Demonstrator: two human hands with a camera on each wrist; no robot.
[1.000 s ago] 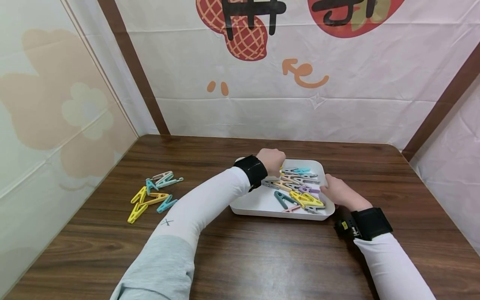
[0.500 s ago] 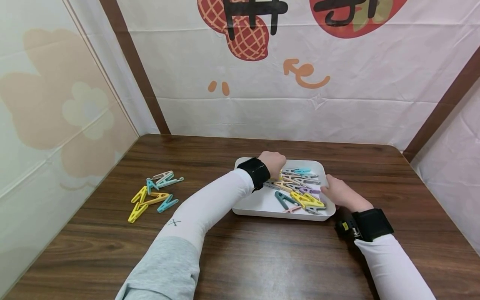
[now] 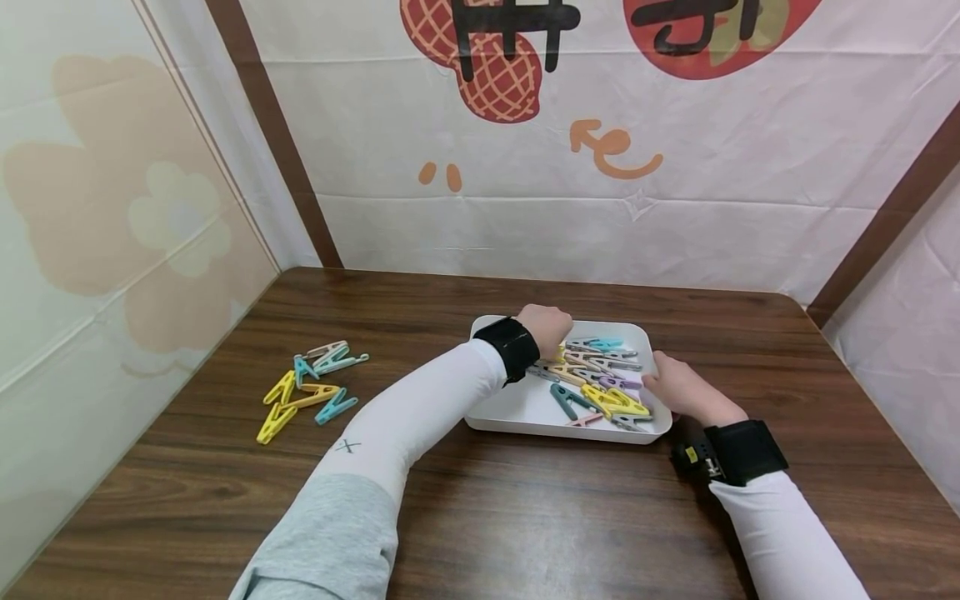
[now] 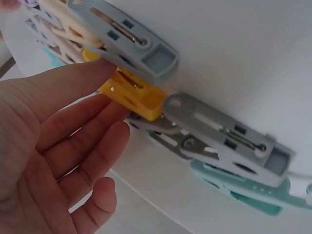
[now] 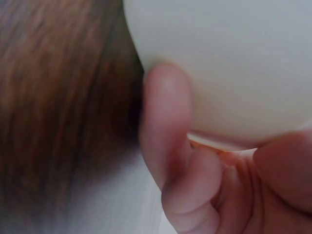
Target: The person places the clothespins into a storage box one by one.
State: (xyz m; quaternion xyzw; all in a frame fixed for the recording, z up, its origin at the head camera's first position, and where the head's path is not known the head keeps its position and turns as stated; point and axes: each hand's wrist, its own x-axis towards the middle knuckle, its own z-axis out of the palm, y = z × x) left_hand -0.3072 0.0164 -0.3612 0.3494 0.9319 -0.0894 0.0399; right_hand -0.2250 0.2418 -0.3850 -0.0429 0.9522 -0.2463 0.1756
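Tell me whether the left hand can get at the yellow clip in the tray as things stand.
Probably yes. The left hand is already inside the white tray, its fingertips at the yellow clip. Grey clips lie over and beside it, so it may need working free.

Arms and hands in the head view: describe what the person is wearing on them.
Both hands are bare, the left hand and the right hand. Each arm wears a long white sleeve with a wide black band strapped at the wrist. The right band carries a small black device with a yellow mark. The left sleeve has a small dark X mark, with grey fabric above it.
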